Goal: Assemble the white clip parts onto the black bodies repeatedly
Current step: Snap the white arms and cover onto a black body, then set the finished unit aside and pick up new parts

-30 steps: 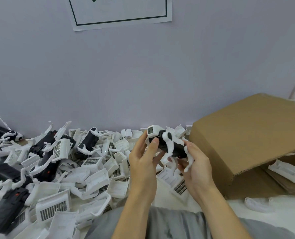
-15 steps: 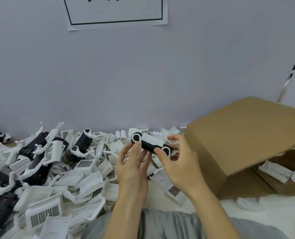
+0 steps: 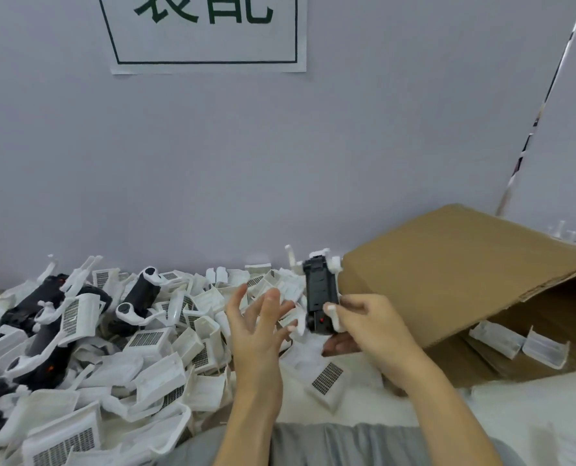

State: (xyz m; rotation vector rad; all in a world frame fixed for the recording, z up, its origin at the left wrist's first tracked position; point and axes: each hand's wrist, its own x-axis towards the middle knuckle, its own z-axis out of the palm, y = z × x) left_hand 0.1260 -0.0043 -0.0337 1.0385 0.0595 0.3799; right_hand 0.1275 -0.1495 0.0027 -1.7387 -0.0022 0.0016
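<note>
A black body (image 3: pixel 321 299) is held upright in the right hand (image 3: pixel 370 326), pinched between thumb and curled fingers near its lower end, with white clip parts (image 3: pixel 327 260) showing at its top. Half a second ago it lay crosswise between both hands; it has since been turned on end and the left hand (image 3: pixel 258 326) has been taken off it. That hand is now held just beside the body with fingers spread and nothing in it. From this it is judged that one unit has been clipped together and is being looked over or readied for setting aside. A pile of loose white parts (image 3: pixel 152 341) and finished units (image 3: pixel 138 301) is spread over the bench's left side, and a cardboard box (image 3: pixel 454 274) lies at its right edge.
</note>
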